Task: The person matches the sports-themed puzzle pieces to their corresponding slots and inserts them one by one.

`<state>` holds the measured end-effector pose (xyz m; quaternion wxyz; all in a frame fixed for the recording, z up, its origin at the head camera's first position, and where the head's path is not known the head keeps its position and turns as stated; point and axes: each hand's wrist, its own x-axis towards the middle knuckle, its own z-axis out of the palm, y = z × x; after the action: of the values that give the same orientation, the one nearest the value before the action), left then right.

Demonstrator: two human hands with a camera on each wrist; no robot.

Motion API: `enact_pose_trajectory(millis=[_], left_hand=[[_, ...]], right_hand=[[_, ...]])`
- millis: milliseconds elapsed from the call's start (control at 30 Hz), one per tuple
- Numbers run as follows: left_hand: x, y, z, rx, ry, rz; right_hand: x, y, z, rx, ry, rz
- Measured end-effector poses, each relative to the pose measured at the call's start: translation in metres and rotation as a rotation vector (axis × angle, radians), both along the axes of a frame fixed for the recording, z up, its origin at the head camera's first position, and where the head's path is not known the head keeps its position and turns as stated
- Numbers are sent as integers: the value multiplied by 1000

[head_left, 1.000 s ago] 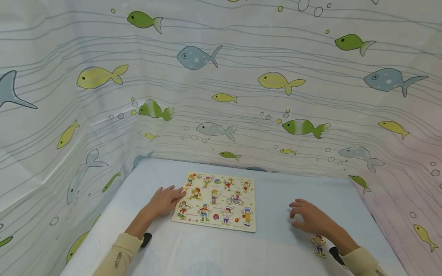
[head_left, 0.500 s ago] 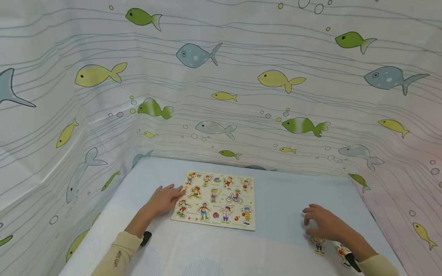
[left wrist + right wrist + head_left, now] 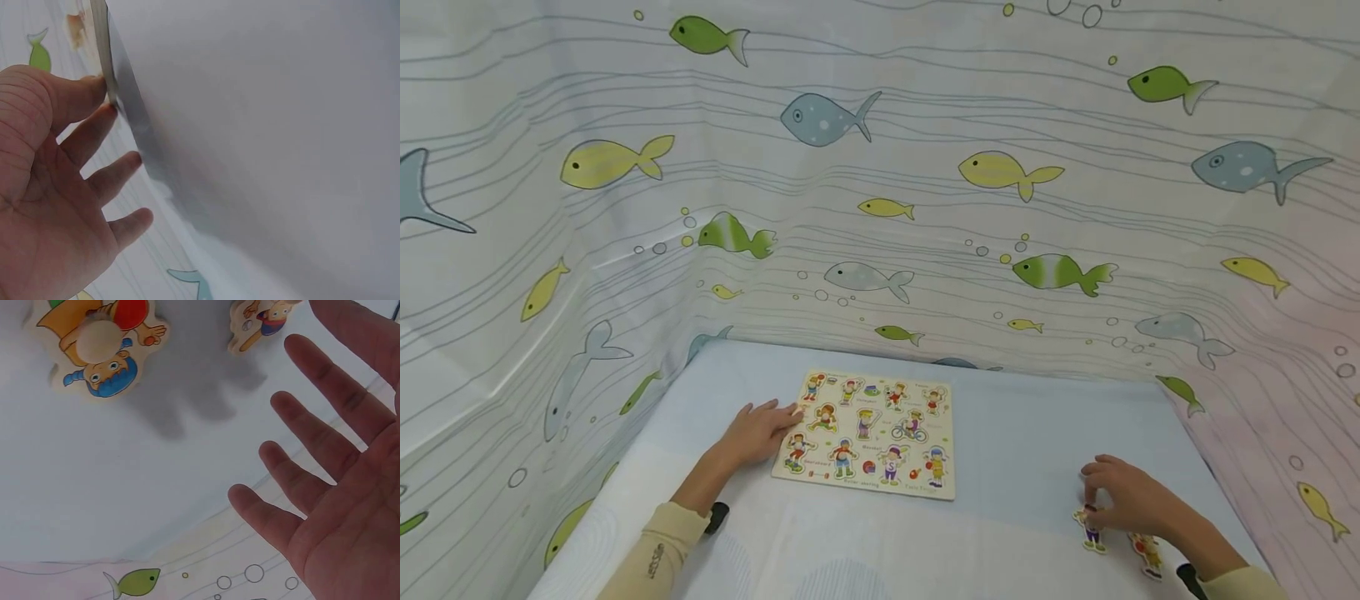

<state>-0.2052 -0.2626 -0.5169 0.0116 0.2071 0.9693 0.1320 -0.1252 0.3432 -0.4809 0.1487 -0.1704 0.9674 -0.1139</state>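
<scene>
A wooden peg puzzle board (image 3: 880,483) with printed sports figures lies flat on the table. At its left edge rests my left hand (image 3: 760,433), with thumb and index fingertips (image 3: 94,81) touching the edge and the other fingers extended. On the right side, my right hand (image 3: 1131,498) hovers over a figure-shaped puzzle piece (image 3: 1092,537), fingertips right at its upper part. In the right wrist view the fingers are spread, and the thumb lies close to a small puzzle piece (image 3: 265,322). A blue-haired puzzle piece (image 3: 112,375) with a round wooden knob lies nearby.
Another puzzle piece (image 3: 1146,554) lies under the right wrist. A pale blue and white cloth covers the table (image 3: 1000,550). Fish-patterned sheets (image 3: 925,242) rise behind the table and along both sides.
My right hand has moved right and toward me, down to the figure-shaped piece; a second piece under the wrist has come into sight. The left hand and board stay in place.
</scene>
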Motion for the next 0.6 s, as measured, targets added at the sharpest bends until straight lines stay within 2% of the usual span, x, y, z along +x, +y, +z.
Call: enact_pose_trajectory(millis=[367,600], left_hand=[[-1,1,2,10,7,-2],[0,0,1,9,6,-5]], right_hand=[[3,6,-2,-24,9,16],[5,6,-8,-14,-14,-6]])
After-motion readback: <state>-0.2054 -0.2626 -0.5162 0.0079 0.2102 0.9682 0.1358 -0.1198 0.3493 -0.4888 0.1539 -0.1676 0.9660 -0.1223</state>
